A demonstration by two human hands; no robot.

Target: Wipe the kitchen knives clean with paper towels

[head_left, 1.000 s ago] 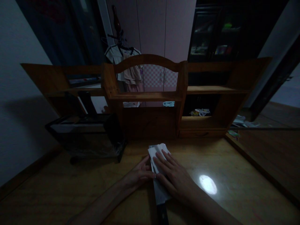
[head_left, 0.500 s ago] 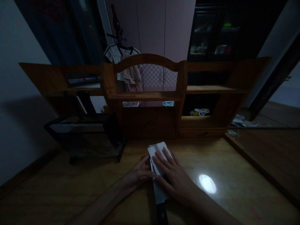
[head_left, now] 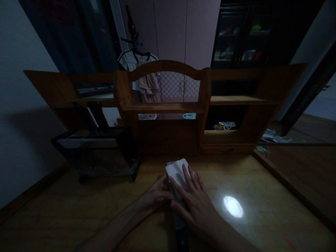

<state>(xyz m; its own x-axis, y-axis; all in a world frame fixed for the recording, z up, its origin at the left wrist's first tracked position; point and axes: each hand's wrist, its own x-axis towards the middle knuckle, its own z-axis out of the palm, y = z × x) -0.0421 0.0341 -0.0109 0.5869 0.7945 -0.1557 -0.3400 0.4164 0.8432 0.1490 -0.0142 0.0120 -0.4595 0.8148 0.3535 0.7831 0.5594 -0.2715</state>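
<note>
On the wooden table (head_left: 147, 231), a knife (head_left: 178, 222) with dark handle toward the wearer, most of its blade covered by folded white paper (head_left: 177, 169). Over the knife, palm down on that paper, right hand (head_left: 198, 203) with fingers spread apart rather than clasped. At the knife's left edge, left hand (head_left: 154, 196), impossible to tell whether pinched on paper or blade. Beyond the knife, a wooden shelf unit (head_left: 168, 107); beyond and left of it, a black-framed box (head_left: 99, 159).
</note>
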